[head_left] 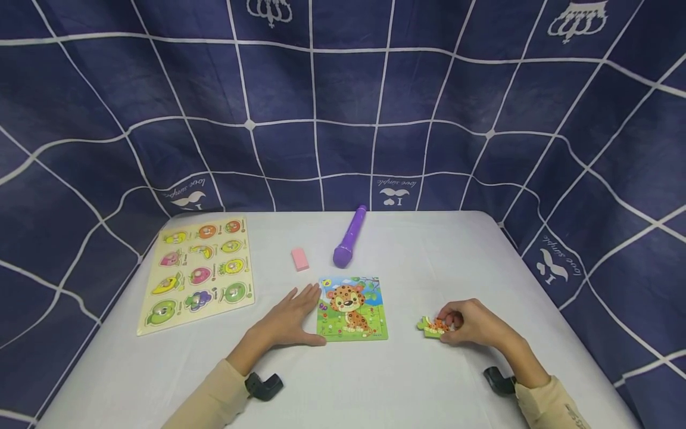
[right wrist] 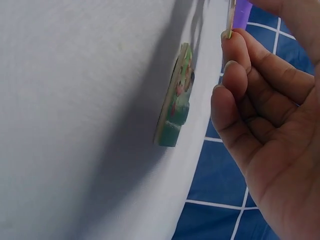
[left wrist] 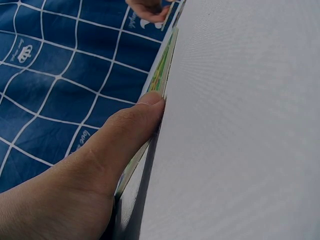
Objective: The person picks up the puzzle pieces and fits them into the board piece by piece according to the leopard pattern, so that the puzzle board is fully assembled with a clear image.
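A square leopard jigsaw puzzle (head_left: 351, 310) lies flat on the white table. My left hand (head_left: 289, 319) rests along its left side with fingers straight. The left thumb (left wrist: 132, 120) touches the puzzle's near edge in the left wrist view. To the right of the puzzle, my right hand (head_left: 471, 322) pinches a thin puzzle piece (right wrist: 230, 20) between thumb and fingertips. Another puzzle piece (right wrist: 176, 100), green with a patch of picture, lies on the table beside that hand. From the head view, these pieces overlap and the fingers partly hide them.
A wooden fruit board (head_left: 198, 271) lies at the left. Beyond the puzzle are a pink block (head_left: 299, 259) and a purple toy microphone (head_left: 350, 237). A blue checked curtain (head_left: 343, 107) surrounds the back and sides of the table (head_left: 375, 387).
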Available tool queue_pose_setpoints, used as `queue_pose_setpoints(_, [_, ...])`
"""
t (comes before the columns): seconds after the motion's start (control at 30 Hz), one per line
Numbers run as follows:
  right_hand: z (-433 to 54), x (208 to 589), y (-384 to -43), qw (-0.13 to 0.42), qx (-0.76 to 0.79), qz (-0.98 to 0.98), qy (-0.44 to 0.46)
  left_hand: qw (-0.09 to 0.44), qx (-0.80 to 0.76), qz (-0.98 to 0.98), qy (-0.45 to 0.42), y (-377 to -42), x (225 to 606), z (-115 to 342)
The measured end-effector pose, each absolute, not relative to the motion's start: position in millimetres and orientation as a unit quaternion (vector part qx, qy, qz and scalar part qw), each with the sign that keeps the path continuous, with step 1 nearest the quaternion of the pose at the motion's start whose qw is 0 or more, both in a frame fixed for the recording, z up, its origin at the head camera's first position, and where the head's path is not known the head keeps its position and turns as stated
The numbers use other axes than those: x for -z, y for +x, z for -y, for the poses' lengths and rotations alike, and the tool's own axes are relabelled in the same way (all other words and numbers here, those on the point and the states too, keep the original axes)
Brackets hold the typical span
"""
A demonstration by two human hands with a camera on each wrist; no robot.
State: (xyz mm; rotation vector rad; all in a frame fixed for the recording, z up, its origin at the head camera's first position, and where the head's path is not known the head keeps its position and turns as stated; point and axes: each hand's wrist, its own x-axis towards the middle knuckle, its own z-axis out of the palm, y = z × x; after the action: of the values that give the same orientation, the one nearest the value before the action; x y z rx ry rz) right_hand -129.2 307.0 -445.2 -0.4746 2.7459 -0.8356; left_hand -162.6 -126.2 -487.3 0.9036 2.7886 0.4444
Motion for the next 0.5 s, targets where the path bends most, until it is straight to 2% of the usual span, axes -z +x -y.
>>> queue_pose_setpoints(0.5, [-300.4,445.1,-132.3,0.099,0.278,-0.939,-0.177,0.091,-0.156,-0.935,0.304,-161.7,485.6,126.4])
